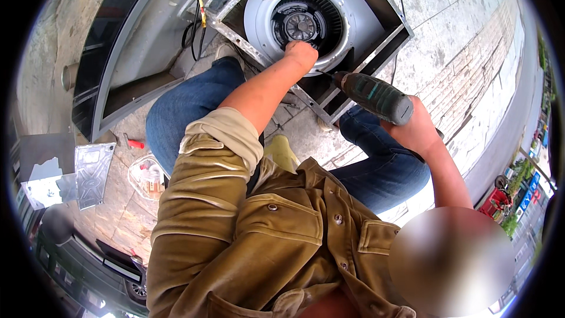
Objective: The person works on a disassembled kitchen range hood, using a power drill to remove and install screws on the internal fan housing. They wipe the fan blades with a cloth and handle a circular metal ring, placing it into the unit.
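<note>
A grey round blower housing (pixel 358 17) with a dark finned wheel (pixel 299 25) sits inside an open metal box (pixel 234 34) in front of me. My left hand (pixel 300 54) is closed at the housing's lower inner rim, its fingertips hidden, so I cannot make out what they hold. My right hand (pixel 415 122) grips a dark green power drill (pixel 376 97), which points leftward with its thin bit near the bottom edge of the housing, right of my left hand; whether the tip touches is unclear.
A detached dark cabinet part (pixel 109 41) lies at left beside black and yellow cables. On the paving are a red-handled tool (pixel 135 144), a plastic bag of items (pixel 146 181) and metal panels (pixel 94 174). A parked car (pixel 82 265) stands lower left; a road runs at far right.
</note>
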A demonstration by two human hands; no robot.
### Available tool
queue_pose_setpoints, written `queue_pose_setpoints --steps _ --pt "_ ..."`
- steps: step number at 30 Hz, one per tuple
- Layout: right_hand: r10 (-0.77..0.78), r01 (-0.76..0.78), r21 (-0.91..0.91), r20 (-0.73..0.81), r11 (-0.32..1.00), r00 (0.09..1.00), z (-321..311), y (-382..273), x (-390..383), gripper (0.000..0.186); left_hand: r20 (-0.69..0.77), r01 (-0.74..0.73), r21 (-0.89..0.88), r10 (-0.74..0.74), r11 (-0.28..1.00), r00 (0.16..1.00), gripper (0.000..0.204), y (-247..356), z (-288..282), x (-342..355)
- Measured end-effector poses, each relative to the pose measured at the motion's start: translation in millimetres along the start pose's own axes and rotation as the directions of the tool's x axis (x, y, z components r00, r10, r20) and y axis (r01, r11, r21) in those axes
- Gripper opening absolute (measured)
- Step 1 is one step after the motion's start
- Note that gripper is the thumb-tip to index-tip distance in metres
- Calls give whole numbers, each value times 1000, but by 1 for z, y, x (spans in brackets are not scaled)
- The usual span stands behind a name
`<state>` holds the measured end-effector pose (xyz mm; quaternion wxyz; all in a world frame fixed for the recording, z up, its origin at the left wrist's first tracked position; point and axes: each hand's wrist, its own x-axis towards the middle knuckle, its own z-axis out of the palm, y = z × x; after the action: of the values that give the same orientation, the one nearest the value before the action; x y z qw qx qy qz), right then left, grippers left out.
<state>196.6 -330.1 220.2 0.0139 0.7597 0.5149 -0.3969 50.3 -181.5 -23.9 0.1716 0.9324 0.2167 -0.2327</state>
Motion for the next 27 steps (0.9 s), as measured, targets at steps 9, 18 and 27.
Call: queue_pose_setpoints --steps 9,18,27 --pt "-22 23 -39 10 999 1000 -5 -8 4 22 22 0 -8 0 1000 1000 19 1 -2 0" --pt "24 -22 -71 27 997 999 -6 -15 11 22 56 19 -29 -17 999 998 19 3 -5 -1" --pt "15 -14 -56 17 998 1000 -5 -16 7 22 48 19 -55 -17 998 999 19 0 -5 -2"
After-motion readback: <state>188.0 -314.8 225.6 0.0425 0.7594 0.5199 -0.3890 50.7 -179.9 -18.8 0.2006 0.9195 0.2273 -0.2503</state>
